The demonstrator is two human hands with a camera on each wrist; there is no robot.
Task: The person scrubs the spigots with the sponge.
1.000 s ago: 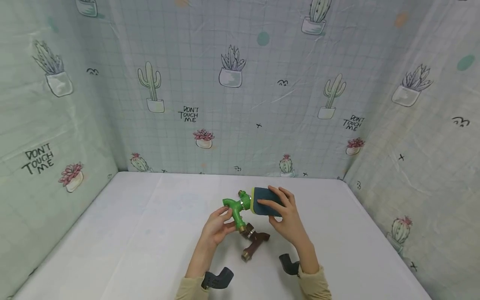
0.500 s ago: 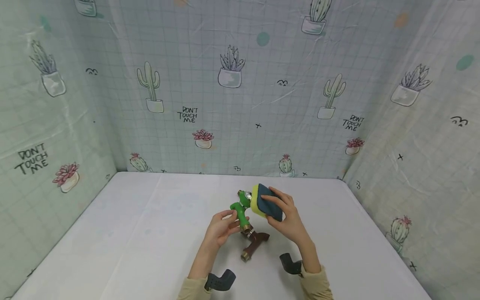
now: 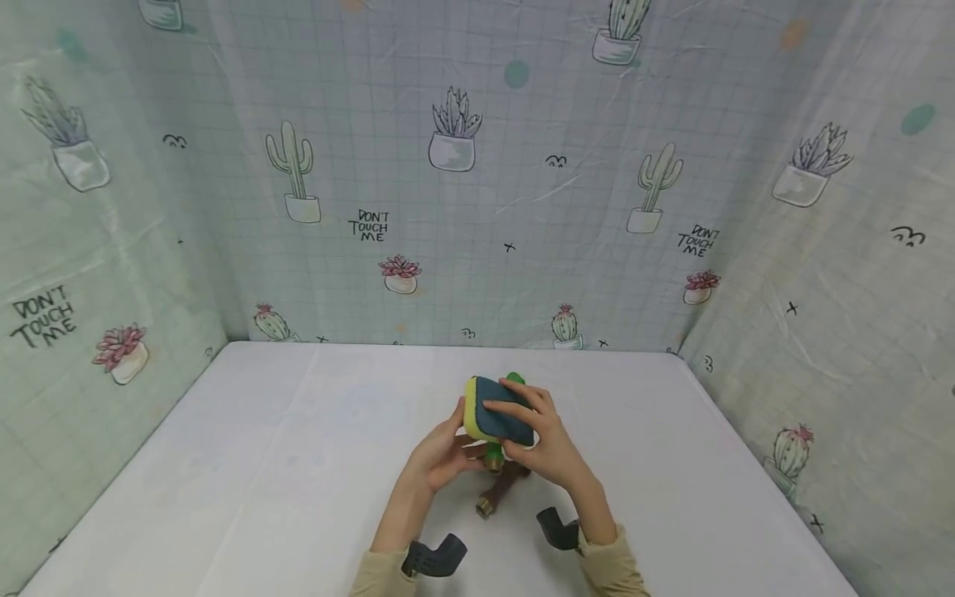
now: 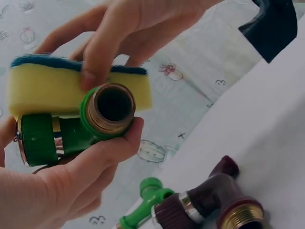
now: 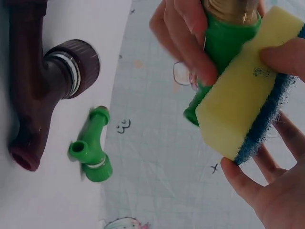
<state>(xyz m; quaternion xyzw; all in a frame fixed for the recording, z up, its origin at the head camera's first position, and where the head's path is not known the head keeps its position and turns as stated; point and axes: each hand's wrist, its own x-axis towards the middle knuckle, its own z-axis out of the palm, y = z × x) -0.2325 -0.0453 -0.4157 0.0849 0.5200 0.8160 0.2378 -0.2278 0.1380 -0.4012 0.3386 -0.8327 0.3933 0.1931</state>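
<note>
A green tap with a brass threaded end (image 4: 112, 107) is gripped by my left hand (image 3: 440, 452), its threaded opening facing the left wrist camera. My right hand (image 3: 548, 435) holds a yellow sponge (image 5: 248, 90) with a dark blue scouring side (image 3: 503, 410). The sponge's yellow face lies against the tap's body and, in the head view, covers most of it. Just below the hands, a dark brown tap (image 3: 501, 489) lies on the table. Another green tap (image 5: 93, 145) lies beyond the brown one.
The white table (image 3: 313, 464) ends at a cloth backdrop (image 3: 448, 207) printed with cacti, with more cloth on both sides. A dark angled mount (image 3: 435, 555) sits on the left wrist, and a similar mount (image 3: 557, 529) on the right.
The sponge has moved left and toward me, from the tap's knob end to over its body. The held tap has been turned and shifted right, still in my left hand.
</note>
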